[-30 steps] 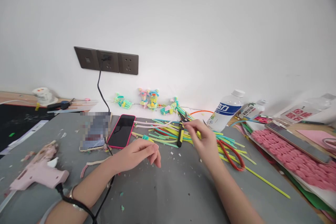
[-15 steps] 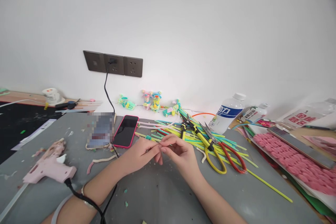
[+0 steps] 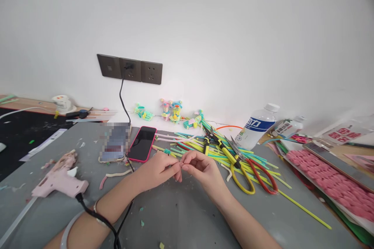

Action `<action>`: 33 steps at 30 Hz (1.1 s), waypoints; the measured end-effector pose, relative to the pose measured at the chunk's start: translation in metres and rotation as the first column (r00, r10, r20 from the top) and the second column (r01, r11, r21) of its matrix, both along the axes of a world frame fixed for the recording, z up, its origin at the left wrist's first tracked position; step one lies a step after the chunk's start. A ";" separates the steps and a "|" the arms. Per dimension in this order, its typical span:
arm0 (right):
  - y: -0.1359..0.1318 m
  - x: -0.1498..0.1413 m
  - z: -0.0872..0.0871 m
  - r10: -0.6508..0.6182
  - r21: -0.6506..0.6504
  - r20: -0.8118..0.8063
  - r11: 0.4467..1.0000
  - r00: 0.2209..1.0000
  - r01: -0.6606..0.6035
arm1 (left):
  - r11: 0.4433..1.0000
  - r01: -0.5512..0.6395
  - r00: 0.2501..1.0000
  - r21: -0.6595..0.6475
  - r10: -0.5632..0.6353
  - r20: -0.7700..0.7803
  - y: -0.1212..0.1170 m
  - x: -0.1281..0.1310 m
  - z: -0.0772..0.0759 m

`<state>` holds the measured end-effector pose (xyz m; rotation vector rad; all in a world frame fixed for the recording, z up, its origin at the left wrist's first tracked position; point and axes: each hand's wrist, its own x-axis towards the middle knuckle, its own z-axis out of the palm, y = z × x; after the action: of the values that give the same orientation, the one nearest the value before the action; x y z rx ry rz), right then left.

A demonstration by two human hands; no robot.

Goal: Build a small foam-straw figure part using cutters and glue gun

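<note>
My left hand and my right hand meet fingertip to fingertip over the grey table. Both are curled into a pinch on something too small to make out. Just behind them lies a heap of yellow, green and blue straws. Yellow-handled pliers and scissors with one yellow and one red handle rest on the straws to the right of my right hand.
A pink glue gun lies at the left, its black cord running under my left arm. A pink-cased phone and another phone sit behind my left hand. A water bottle, small straw figures and a pink textured sheet are further back and right.
My right hand left the pliers on the straw heap and came back to meet my left hand. Both hands have stayed pinched together since half a second ago.
</note>
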<state>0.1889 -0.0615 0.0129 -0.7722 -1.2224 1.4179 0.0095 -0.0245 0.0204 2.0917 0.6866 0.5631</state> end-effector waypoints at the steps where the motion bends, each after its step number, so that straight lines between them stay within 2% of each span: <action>1: 0.000 0.001 0.000 0.001 0.002 0.010 1.000 1.000 -0.001 | 1.000 -0.002 1.000 0.001 0.002 0.001 0.000 0.000 0.000; 6: 0.001 0.005 0.000 0.075 -0.038 0.029 0.997 0.997 -0.073 | 1.000 -0.010 1.000 0.001 0.010 -0.017 0.000 0.000 0.000; 10: 0.001 0.007 0.003 0.160 -0.062 0.046 0.986 0.986 -0.157 | 0.999 0.000 1.000 -0.051 0.000 -0.002 0.000 0.000 0.002; 17: 0.000 0.011 0.001 0.263 -0.086 0.085 0.963 0.961 -0.256 | 0.979 0.106 0.992 -0.177 -0.092 0.084 -0.003 0.000 0.006; 23: -0.002 0.004 -0.007 0.193 -0.189 -0.095 0.960 0.977 -0.208 | 0.964 0.152 0.985 -0.220 -0.130 0.112 -0.006 0.003 0.003; 27: -0.004 -0.001 -0.009 0.216 -0.251 -0.236 0.928 0.947 -0.274 | 0.952 0.175 0.981 -0.250 -0.146 0.129 -0.007 0.003 0.000; 33: -0.005 -0.002 -0.009 0.251 -0.242 -0.251 0.919 0.935 -0.311 | 0.953 0.169 0.982 -0.252 -0.142 0.123 -0.007 0.002 -0.001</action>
<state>0.1873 -0.0662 0.0044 -0.6234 -1.0045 1.8911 0.0119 -0.0314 0.0197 1.8365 0.5012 0.4615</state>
